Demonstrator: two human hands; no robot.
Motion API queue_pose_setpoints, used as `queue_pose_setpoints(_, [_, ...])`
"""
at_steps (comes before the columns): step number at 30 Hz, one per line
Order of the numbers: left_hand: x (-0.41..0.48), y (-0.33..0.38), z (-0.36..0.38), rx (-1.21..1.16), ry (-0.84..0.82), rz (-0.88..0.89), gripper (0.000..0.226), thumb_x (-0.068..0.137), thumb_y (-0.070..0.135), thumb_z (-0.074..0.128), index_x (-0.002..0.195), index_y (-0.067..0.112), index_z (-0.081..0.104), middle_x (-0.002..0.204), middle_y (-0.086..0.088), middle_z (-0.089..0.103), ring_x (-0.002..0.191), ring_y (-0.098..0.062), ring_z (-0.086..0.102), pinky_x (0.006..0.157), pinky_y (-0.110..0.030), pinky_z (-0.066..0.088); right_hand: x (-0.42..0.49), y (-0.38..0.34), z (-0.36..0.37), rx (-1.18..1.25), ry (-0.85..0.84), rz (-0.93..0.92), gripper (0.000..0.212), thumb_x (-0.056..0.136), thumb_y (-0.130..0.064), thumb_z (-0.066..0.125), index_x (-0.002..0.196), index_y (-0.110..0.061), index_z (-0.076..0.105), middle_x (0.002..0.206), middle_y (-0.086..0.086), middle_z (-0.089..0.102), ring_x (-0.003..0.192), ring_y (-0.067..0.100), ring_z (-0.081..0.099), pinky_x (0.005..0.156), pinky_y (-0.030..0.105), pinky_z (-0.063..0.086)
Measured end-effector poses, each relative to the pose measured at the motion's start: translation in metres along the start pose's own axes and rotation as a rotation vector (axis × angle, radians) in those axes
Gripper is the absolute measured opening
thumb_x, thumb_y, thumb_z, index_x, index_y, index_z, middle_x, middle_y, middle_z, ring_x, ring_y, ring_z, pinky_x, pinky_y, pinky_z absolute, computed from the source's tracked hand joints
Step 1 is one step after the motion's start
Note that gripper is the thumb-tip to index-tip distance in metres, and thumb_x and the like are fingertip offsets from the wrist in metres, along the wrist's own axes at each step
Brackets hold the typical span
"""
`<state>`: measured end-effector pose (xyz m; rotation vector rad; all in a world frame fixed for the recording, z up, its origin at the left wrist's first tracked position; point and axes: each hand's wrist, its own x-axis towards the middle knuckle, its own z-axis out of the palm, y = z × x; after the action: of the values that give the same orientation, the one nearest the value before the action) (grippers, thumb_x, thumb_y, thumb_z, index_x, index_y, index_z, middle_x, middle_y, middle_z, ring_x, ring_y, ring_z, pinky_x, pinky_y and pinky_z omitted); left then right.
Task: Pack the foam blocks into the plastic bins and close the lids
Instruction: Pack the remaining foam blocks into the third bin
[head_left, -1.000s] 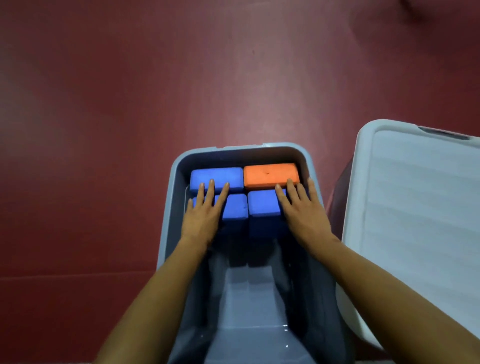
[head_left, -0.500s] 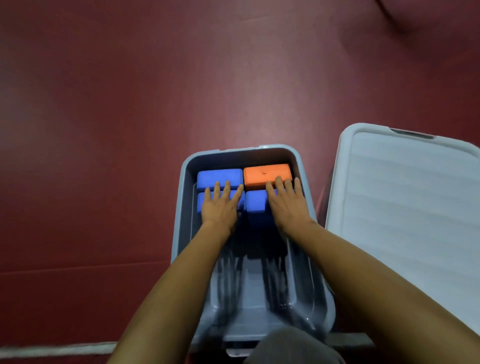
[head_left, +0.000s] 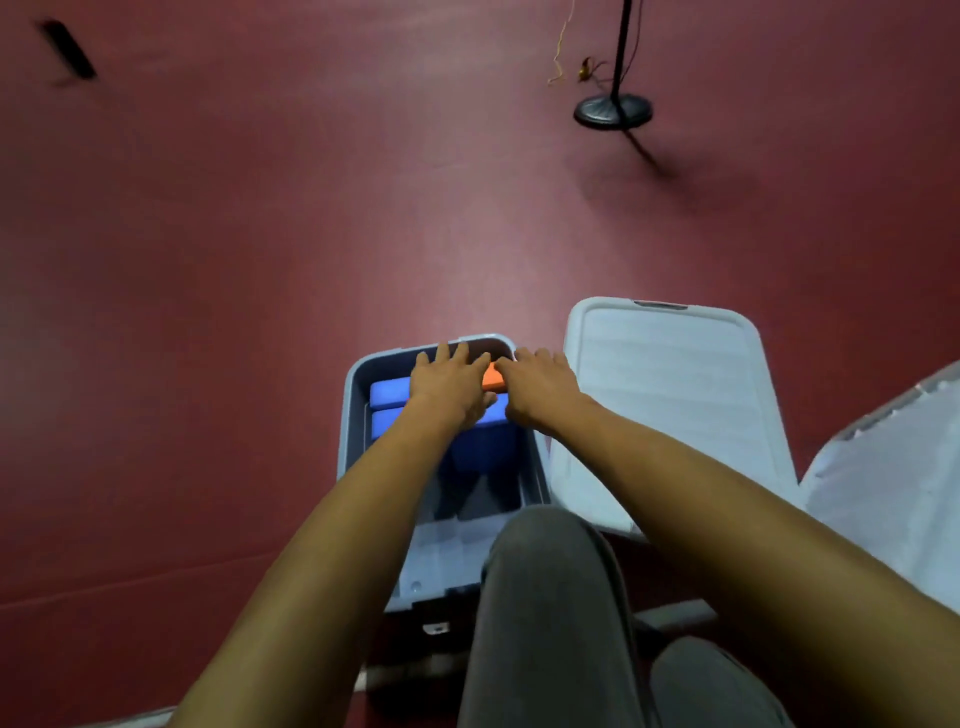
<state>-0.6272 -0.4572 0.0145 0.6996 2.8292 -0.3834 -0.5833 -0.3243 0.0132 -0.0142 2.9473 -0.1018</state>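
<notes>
- A pale grey-blue rectangular plastic bin (head_left: 347, 415) stands open on the dark red floor (head_left: 208, 312), its long axis running away from the person.
- Blue rectangular foam blocks (head_left: 388, 393) and one orange rectangular foam block (head_left: 492, 378) sit packed at the bin's far end. The bin's near half shows no blocks.
- The left hand (head_left: 449, 384) lies flat on the blocks, fingers straight and reaching toward the bin's far wall, gripping nothing.
- The right hand (head_left: 540, 389) also rests flat at the bin's far right corner, fingers extended and partly covering the orange block.
- The flat white ribbed plastic lid (head_left: 670, 415) lies just beside the bin's right wall, its long axis parallel to the bin's.
- The right hand is the nearer one, so taking the lid would probably mean a short reach rightward and then sliding it left over the bin's rim.
</notes>
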Motion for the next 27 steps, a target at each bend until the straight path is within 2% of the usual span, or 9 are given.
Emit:
queue_pose_setpoints(3, [-0.023, 0.029, -0.036, 0.026, 0.088, 0.069, 0.057, 0.098, 0.058, 0.042, 0.148, 0.033, 0.035, 0.149, -0.003, 0.042, 0.137, -0.028, 0.037, 0.105, -0.047, 0.037, -0.042, 0.022, -0.026, -0.033, 0.070, 0.006, 0.048, 0.090, -0.026, 0.060, 0.137, -0.025, 0.048, 0.129, 0.006, 0.053, 0.122, 0.031, 0.049, 0.107, 0.046, 0.032])
queue_pose_setpoints(6, [-0.040, 0.065, -0.070, 0.078, 0.079, 0.123, 0.062, 0.097, 0.061, 0.041, 0.150, 0.030, 0.034, 0.145, -0.005, 0.046, 0.135, -0.029, 0.040, 0.102, -0.047, 0.038, -0.078, 0.056, -0.052, -0.013, 0.120, 0.106, 0.050, 0.089, -0.032, 0.062, 0.136, -0.023, 0.050, 0.133, 0.007, 0.053, 0.126, 0.033, 0.048, 0.107, 0.048, 0.033])
queue_pose_setpoints(10, [-0.054, 0.126, -0.111, 0.084, 0.102, 0.186, 0.064, 0.094, 0.070, 0.033, 0.143, 0.030, 0.043, 0.134, -0.005, 0.057, 0.120, -0.030, 0.054, 0.092, -0.044, 0.043, -0.134, 0.118, -0.076, 0.040, 0.155, 0.280, 0.054, 0.084, -0.026, 0.066, 0.137, -0.024, 0.053, 0.135, 0.006, 0.057, 0.125, 0.031, 0.052, 0.104, 0.046, 0.036])
queue_pose_setpoints(13, [-0.062, 0.187, -0.137, 0.099, 0.140, 0.292, 0.068, 0.091, 0.075, 0.031, 0.142, 0.032, 0.044, 0.136, -0.003, 0.058, 0.121, -0.029, 0.055, 0.091, -0.043, 0.042, -0.186, 0.171, -0.087, 0.028, 0.172, 0.433, 0.053, 0.083, -0.026, 0.071, 0.134, -0.024, 0.056, 0.130, 0.007, 0.059, 0.121, 0.031, 0.053, 0.102, 0.045, 0.037])
queue_pose_setpoints(18, [-0.084, 0.302, -0.173, 0.091, 0.215, 0.552, 0.072, 0.092, 0.074, 0.033, 0.152, 0.033, 0.033, 0.149, -0.005, 0.049, 0.134, -0.032, 0.046, 0.104, -0.049, 0.040, -0.278, 0.241, -0.093, 0.050, 0.196, 0.650, 0.059, 0.087, -0.035, 0.072, 0.138, -0.019, 0.049, 0.136, 0.012, 0.053, 0.128, 0.036, 0.048, 0.108, 0.049, 0.033])
queue_pose_setpoints(21, [-0.103, 0.369, -0.188, 0.060, 0.226, 0.677, 0.073, 0.091, 0.075, 0.036, 0.152, 0.034, 0.031, 0.151, -0.004, 0.047, 0.135, -0.032, 0.045, 0.105, -0.052, 0.040, -0.330, 0.273, -0.088, 0.049, 0.215, 0.755, 0.060, 0.086, -0.042, 0.071, 0.138, -0.019, 0.049, 0.135, 0.011, 0.054, 0.126, 0.036, 0.050, 0.105, 0.049, 0.036])
queue_pose_setpoints(27, [-0.139, 0.494, -0.195, 0.093, 0.232, 0.893, 0.070, 0.088, 0.071, 0.045, 0.148, 0.036, 0.036, 0.144, -0.005, 0.053, 0.132, -0.033, 0.047, 0.101, -0.051, 0.041, -0.452, 0.332, -0.053, 0.138, 0.181, 1.038, 0.067, 0.083, -0.031, 0.071, 0.144, -0.021, 0.045, 0.142, 0.009, 0.050, 0.132, 0.034, 0.046, 0.110, 0.051, 0.032])
